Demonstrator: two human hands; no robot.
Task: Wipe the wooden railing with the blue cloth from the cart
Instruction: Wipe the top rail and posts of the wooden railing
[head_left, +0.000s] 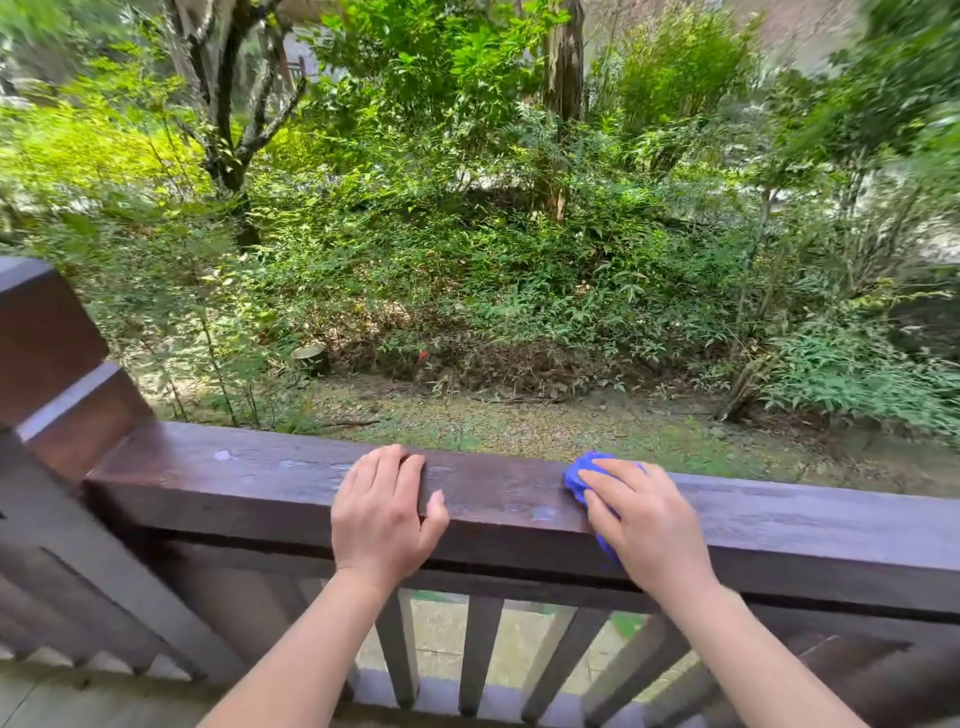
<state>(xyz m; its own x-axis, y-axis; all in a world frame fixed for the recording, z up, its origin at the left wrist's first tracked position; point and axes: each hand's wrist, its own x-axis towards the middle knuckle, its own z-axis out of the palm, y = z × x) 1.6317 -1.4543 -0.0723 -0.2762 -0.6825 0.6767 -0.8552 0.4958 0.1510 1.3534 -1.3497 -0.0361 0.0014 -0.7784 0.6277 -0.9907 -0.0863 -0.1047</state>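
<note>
A dark brown wooden railing (498, 499) runs across the lower part of the head view, its top face glossy with a few pale spots. My left hand (382, 512) rests on the top rail, fingers over the far side and thumb on the near face, holding no object. To its right, my right hand (644, 519) presses a crumpled blue cloth (584, 475) onto the top of the rail. Most of the cloth is hidden under my palm; a strip of it hangs down the rail's near face. The cart is not in view.
A thick stepped post (57, 374) stands at the railing's left end. Vertical balusters (480, 654) fill the space below the rail. Beyond the railing lie bare ground, dense green shrubs and tree trunks (223, 130).
</note>
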